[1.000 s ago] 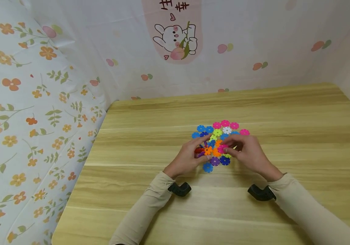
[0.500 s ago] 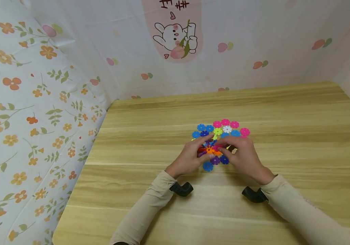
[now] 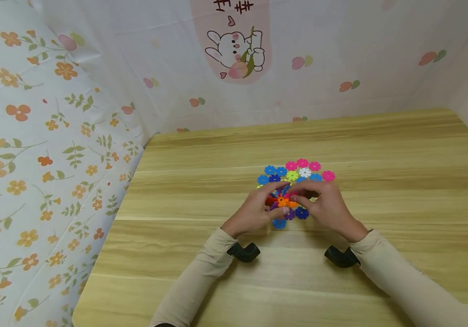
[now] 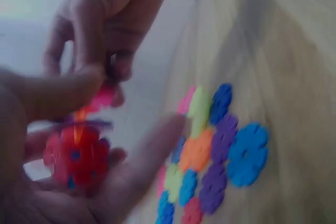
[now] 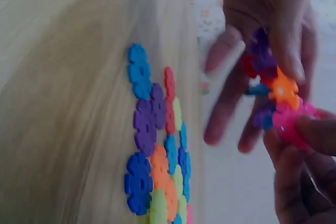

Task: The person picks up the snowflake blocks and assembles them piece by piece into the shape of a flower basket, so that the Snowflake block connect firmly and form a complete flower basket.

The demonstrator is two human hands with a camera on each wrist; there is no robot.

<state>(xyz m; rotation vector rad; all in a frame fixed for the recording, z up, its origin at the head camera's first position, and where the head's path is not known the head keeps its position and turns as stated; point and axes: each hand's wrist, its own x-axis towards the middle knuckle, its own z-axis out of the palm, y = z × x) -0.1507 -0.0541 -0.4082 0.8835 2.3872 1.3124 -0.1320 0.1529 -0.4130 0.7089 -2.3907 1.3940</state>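
A cluster of interlocked plastic snowflake discs in red, orange, purple and blue is in my left hand (image 3: 248, 212), held between thumb and fingers above the table. Its red disc (image 4: 79, 153) shows in the left wrist view, its orange disc (image 5: 285, 90) in the right wrist view. My right hand (image 3: 332, 210) pinches a pink snowflake disc (image 5: 287, 127) against the cluster, touching the orange disc. Whether the slots are interlocked cannot be made out. The fingers hide part of both the pink disc and the cluster.
Under and behind the hands, loose snowflake discs lie on the wooden table (image 3: 201, 181): pink ones (image 3: 302, 163), a white one (image 3: 305, 172), and several in blue, green, purple and orange. Patterned cloth (image 3: 156, 54) hangs behind and to the left.
My right hand has moved left, bringing the pink disc from beside the cluster up against the orange disc. The left hand has stayed almost in place, still holding the cluster.
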